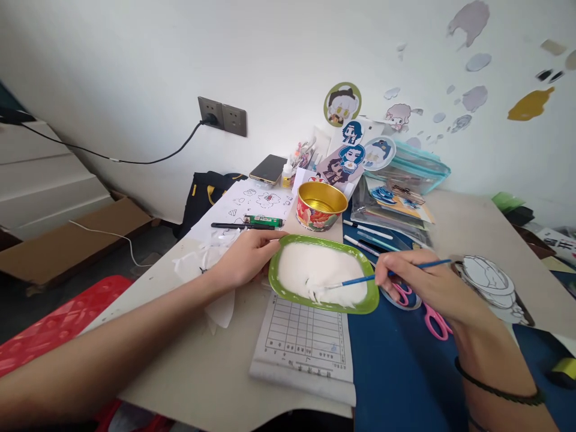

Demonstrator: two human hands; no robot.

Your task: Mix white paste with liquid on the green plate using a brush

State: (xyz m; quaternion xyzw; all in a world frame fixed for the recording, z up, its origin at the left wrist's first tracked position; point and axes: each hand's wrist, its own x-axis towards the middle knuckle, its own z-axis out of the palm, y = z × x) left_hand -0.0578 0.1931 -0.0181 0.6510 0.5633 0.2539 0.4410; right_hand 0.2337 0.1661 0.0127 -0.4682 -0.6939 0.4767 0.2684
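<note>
A green oval tray (275, 278) filled with something white sits in the middle of the table. My left hand (245, 257) grips its left rim, thumb on the top edge. My right hand (420, 279) pinches a thin blue paintbrush (360, 280) whose tip rests in the white filling near the tray's front. Under the tray lies a pad of ruled forms (306, 339). Pink scissors (432, 318) lie under my right hand on a blue mat (396, 372).
A round gold-lined tin (320, 205) stands just behind the tray. Sketch sheets (256, 204), a green-capped marker (263, 221), a phone (269, 168), a glue bottle (287, 173), loose pens (366, 231) and stacked cartoon cut-outs (351, 157) crowd the back. Crumpled white tissue (202, 264) lies left; a paper cut-out (490, 285) lies right.
</note>
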